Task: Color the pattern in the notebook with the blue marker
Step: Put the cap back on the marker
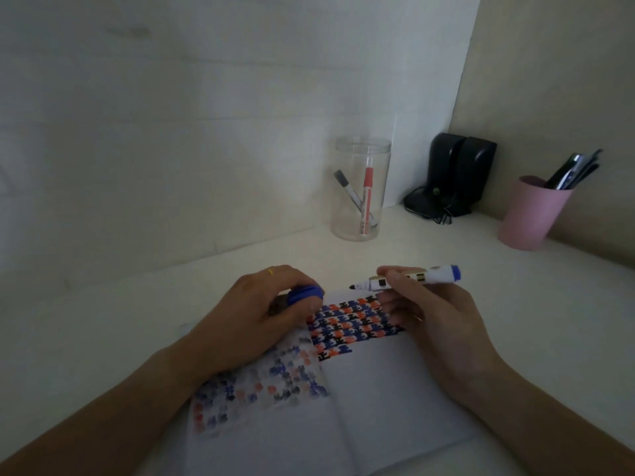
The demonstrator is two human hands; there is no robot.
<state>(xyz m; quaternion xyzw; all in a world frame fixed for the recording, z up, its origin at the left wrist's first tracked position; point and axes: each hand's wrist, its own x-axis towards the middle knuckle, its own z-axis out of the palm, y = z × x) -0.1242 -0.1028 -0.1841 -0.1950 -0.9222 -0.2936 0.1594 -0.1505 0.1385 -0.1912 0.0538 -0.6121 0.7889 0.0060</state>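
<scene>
An open notebook [371, 400] lies on the white desk in front of me. Its right page carries a pattern [350, 324] of blue, black and orange shapes near the top; the left page shows faded bleed-through marks. My right hand [429, 314] holds the uncapped blue marker [409, 278] roughly level above the pattern, tip pointing left. My left hand [261, 310] rests on the notebook's upper left and is closed around the blue marker cap [304, 295].
A clear plastic jar [360, 190] with a red marker and a black marker stands behind the notebook. Two black speakers [457, 173] sit in the back corner. A pink cup [531, 214] full of pens is at the right. Walls close off the back and right.
</scene>
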